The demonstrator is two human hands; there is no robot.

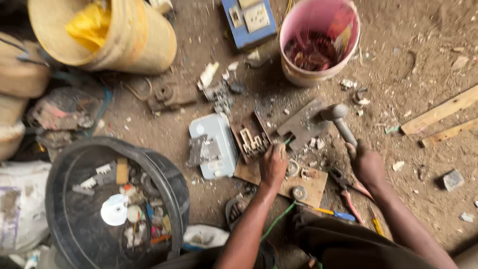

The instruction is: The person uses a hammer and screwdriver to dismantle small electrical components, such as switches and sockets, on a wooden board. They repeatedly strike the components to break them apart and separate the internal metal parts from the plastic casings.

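Hammering on a wooden board, frame centre.
Right hand (pixel 366 162) grips the hammer (pixel 338 119); left hand (pixel 274 164) pins a small part steady on the board (pixel 311 187).

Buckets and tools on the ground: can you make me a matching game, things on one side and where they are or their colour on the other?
Things:
1. hammer
2. bucket of scrap bits
3. big round tub
4. pliers

Places or colours:
A. black, at lower left
B. held in the right hand
C. pink, at the top
D. red handles, lying on the dirt by the right wrist

Pairs: 1-B, 2-C, 3-A, 4-D
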